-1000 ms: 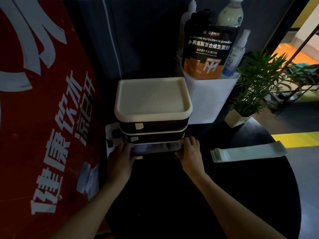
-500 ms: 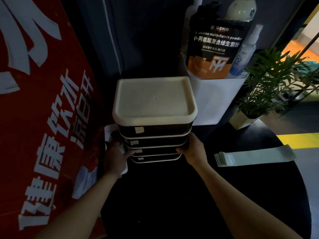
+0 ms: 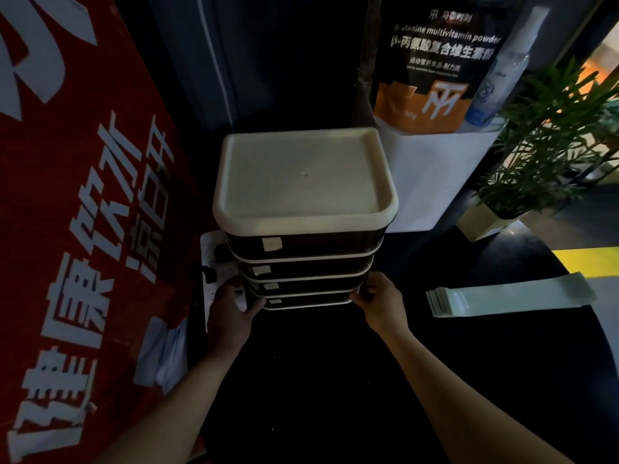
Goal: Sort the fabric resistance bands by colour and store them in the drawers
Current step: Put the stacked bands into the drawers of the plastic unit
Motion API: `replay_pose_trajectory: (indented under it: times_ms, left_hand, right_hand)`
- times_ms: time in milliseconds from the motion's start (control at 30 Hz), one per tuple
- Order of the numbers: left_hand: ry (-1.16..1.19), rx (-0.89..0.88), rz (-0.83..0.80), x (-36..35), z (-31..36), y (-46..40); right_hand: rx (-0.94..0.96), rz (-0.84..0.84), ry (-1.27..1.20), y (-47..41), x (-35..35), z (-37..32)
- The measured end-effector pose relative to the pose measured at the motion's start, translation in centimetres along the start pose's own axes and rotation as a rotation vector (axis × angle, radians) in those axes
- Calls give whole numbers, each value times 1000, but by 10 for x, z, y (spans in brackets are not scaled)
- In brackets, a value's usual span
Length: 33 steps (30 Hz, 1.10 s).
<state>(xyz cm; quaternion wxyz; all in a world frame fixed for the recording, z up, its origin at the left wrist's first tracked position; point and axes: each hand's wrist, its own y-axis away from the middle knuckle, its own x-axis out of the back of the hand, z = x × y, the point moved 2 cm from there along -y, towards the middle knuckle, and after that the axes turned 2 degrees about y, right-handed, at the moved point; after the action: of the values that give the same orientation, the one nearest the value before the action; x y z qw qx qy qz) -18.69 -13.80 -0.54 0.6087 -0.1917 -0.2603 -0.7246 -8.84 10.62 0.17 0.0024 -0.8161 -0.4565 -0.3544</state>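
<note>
While the drawer unit (image 3: 303, 229) stands at the back of the dark table (image 3: 335, 380) with all four drawers pushed in, I see my left hand (image 3: 234, 309) gripping its lower left corner and my right hand (image 3: 378, 301) gripping the lower right corner, fingers curled against the bottom drawers. A stack of pale green fabric bands (image 3: 509, 296) lies flat, well apart to the right. Behind stand a powder pouch (image 3: 432, 72) and a potted plant (image 3: 542, 155).
</note>
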Motion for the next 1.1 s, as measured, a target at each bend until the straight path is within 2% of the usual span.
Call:
replay_pose_trajectory:
  times_ms: [167,367,500,1100]
  left_hand:
    - [-1,-2,-55,-19,-6,1]
    - [124,35,-63,-23,-11,13]
    - [147,113,-51,-21,-15,32]
    - [57,136,-143,-3,-28,90]
  right_hand:
    - [-14,-82,-73,-3,-14,2]
    - [-34,-80,-131,8,-18,10]
    - [-52,-33,-86,23,-15,18]
    - [-60,-60,-35,74,-15,43]
